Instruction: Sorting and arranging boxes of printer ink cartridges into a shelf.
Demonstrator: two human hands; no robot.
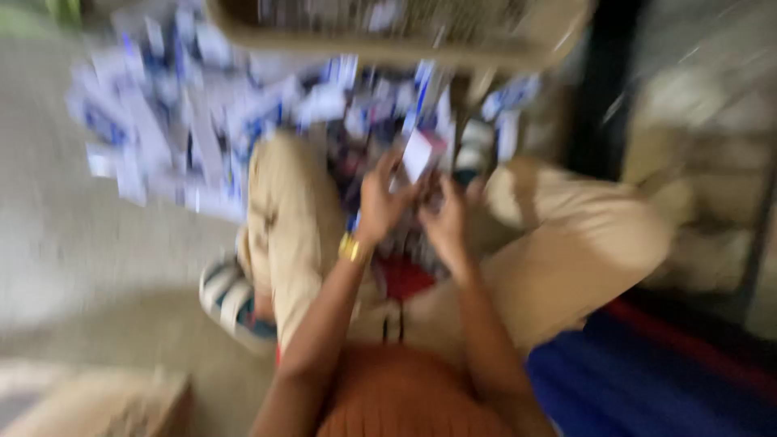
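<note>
**A small white carton between my two hands**

I am sitting on the floor with my knees spread, and I am holding a small white box [418, 154] up in front of me, above my lap. My left hand [380, 198] is closing its fingers on the lower left edge of it; my right hand [443, 217] is curling just beneath and beside it, though the blur is keeping me from telling whether those fingers are actually pinching the box or only touching it.

I am judging the box to be light and thin-walled, probably card: stiff along its edges, easy to dent on its flat faces. So I am taking it by the edges and corners, lightly, not squeezing the broad sides.

It is looking flat and rectangular, white, with a darker reddish strip at one end; finer detail is smeared.

Beyond my knees a heap of white-and-blue packets [186, 121] is lying spread over the floor, and a tan basket [405, 40] is standing behind them. A striped sandal [231, 303] is sitting on my left foot.
</note>
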